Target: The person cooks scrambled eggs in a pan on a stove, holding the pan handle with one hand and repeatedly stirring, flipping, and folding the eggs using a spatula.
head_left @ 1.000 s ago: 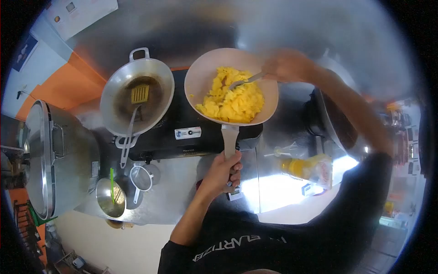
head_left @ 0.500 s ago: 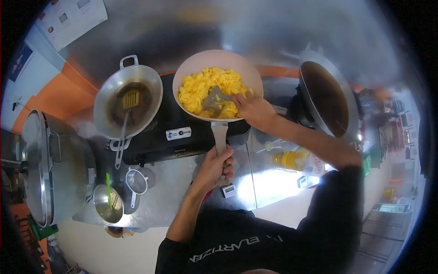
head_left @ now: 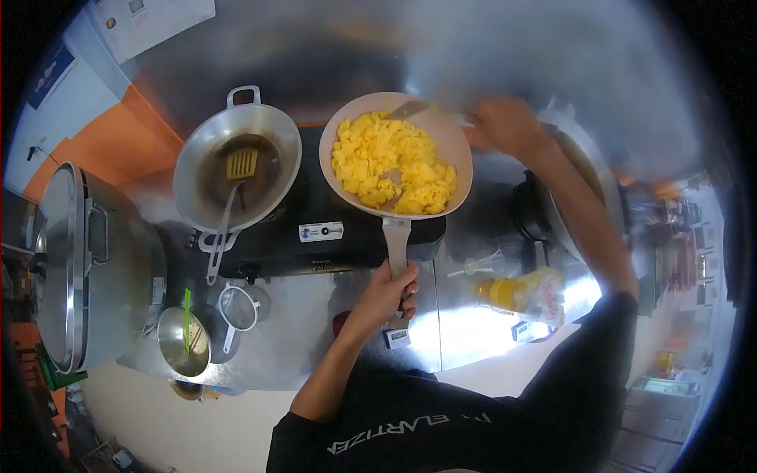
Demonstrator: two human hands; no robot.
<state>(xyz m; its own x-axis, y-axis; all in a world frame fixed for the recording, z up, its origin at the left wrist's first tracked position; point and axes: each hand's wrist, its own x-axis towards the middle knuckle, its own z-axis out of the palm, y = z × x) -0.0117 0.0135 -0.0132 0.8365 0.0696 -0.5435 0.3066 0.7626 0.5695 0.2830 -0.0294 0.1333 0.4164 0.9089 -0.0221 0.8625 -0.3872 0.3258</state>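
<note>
A pale frying pan on the black stove holds yellow scrambled eggs. My left hand is wrapped round the pan's handle, below the pan. Beyond the pan's right rim, my right hand is closed on a spatula; motion blurs the hand and the tool. The spatula's blade lies over the far side of the pan, at the upper edge of the eggs.
Left of the pan, a metal wok holds a slotted turner. A large lidded pot, a small strainer and a bowl stand nearer. At right are a wok of dark liquid and a yellow-capped bottle.
My right hand has swung up and to the right, taking the spatula from the near part of the eggs to their far edge. My left hand still grips the handle. The whole view has shifted slightly.
</note>
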